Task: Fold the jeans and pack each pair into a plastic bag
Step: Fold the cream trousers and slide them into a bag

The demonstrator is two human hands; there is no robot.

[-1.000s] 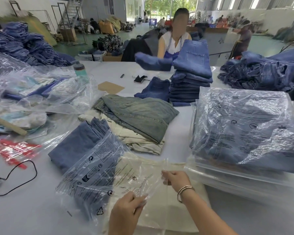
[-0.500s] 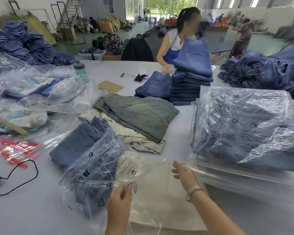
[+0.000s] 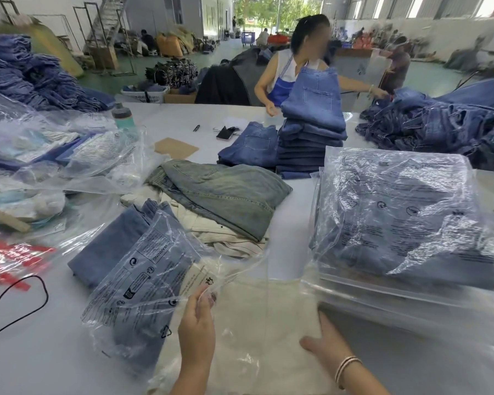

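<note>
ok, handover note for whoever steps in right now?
Left hand pinches the clear bag mouth open. Right hand lies flat on the cream jeans, partly inside that bag.
Done: bagged blue jeans on the left, bagged stack on the right.
Left: seat the cream pair, then bag the grey-green jeans and the striped pair under them.

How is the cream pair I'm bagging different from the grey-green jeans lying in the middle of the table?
The cream pair is pale off-white; the grey-green jeans are a faded, washed denim. The cream pair sits partly under a clear plastic bag, with the left hand pinching the film and the right hand on the fabric; the grey-green jeans lie bare and untouched, on other pale garments. Both are folded flat.
</note>
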